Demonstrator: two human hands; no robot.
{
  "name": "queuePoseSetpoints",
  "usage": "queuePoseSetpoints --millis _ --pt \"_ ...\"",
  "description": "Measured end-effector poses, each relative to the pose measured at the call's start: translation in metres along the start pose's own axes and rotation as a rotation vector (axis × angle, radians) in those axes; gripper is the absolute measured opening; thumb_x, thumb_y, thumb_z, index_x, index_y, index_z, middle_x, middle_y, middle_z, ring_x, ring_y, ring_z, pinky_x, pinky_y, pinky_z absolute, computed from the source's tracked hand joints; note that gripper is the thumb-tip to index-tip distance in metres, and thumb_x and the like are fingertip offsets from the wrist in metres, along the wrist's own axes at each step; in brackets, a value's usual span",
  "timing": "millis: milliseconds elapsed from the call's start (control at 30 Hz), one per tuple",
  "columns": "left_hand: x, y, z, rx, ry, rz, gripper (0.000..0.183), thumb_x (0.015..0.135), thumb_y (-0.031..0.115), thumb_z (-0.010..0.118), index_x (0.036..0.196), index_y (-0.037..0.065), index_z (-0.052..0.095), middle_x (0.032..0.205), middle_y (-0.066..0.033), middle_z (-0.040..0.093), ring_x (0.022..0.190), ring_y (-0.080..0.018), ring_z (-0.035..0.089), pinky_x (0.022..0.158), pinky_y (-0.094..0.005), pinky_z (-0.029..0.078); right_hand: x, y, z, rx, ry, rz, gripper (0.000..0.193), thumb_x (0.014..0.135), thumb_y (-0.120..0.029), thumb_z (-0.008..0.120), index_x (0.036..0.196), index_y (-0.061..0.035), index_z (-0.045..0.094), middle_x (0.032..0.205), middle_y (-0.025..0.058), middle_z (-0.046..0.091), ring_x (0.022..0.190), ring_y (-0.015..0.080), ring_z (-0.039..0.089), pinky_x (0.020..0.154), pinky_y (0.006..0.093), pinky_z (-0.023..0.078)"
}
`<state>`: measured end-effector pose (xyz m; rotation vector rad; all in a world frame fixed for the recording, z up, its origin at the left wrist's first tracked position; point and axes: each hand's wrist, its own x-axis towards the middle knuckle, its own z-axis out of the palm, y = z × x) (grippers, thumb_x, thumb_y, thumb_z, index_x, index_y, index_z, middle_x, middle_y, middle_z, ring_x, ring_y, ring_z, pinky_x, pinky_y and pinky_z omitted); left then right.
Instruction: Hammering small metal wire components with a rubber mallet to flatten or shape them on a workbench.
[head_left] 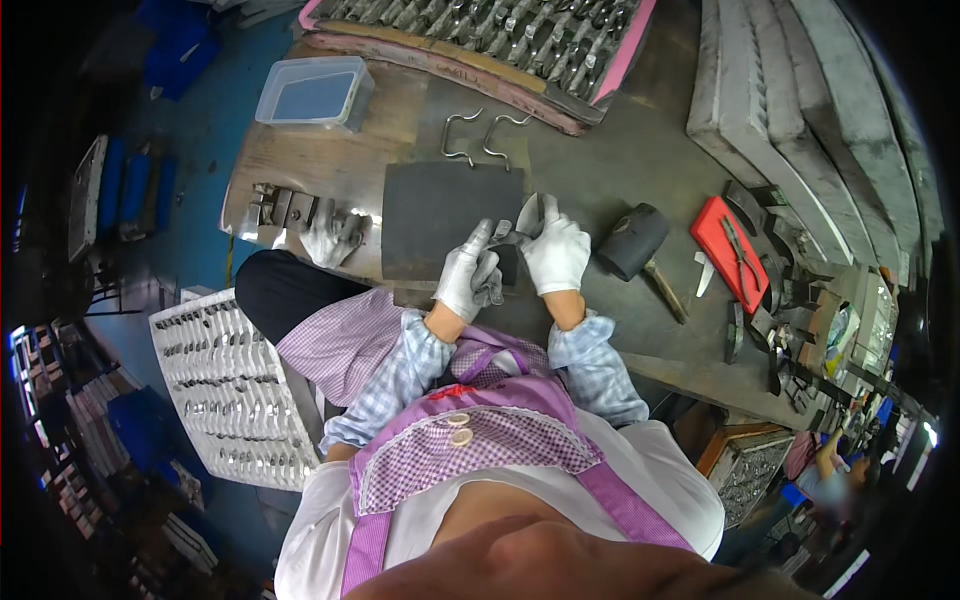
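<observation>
White gloves with grey-coated fingers cover both my hands. My left hand (468,275) has its fingers curled at one end of a small, curved, shiny metal piece (527,218), over the right part of a dark rectangular mat (435,215). On the other end my right hand (558,252) is closed, just past the mat's right edge. The fingers cover much of the piece, so its full shape cannot be made out. Two bent metal wire hooks (460,140) lie at the mat's far edge. A black-headed mallet (635,242) rests right of my right hand.
A loose glove (333,238) lies beside a small metal fixture (285,208) on the left. Farther back are a clear plastic box (315,92) and a pink-edged tray (630,50) of metal parts. Pliers lie on a red tray (708,235). A white rack (165,345) stands lower left.
</observation>
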<state>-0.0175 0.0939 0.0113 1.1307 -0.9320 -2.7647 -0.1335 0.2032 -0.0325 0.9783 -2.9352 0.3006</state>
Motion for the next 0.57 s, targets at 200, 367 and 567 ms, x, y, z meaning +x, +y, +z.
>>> queuePoseSetpoints --millis 200,367,567 --pt "0.000 -0.007 0.000 -0.170 0.036 -0.004 0.038 0.101 0.043 0.052 0.107 0.007 0.062 0.043 0.0065 0.026 0.029 -0.0082 0.025 0.030 -0.0237 0.024 -0.011 -0.009 -0.025 0.015 -0.038 -0.027 0.075 0.071 -0.039 0.080 0.133 -0.0105 0.049 0.089 0.0106 0.064 0.083 0.0295 0.065 0.080 0.0428 0.049" --pt "-0.003 -0.012 0.002 -0.116 0.094 0.050 0.042 0.100 0.047 0.053 0.109 0.007 0.062 0.045 0.0062 0.027 0.033 -0.0081 0.031 0.034 -0.0220 0.027 0.007 -0.008 -0.024 0.275 -0.213 0.100 0.077 0.071 -0.031 0.081 0.138 -0.0127 0.046 0.098 0.0175 0.069 0.093 0.0331 0.067 0.088 0.0442 0.049" --pt "-0.007 -0.014 -0.009 -0.164 0.156 0.099 0.041 0.098 0.044 0.058 0.114 0.007 0.063 0.045 0.0053 0.028 0.035 -0.0087 0.029 0.035 -0.0246 0.025 -0.028 -0.014 -0.019 0.663 -0.251 -0.020 0.091 0.075 -0.034 0.076 0.152 -0.0157 0.030 0.099 0.0218 0.071 0.092 0.0377 0.070 0.087 0.0434 0.054"
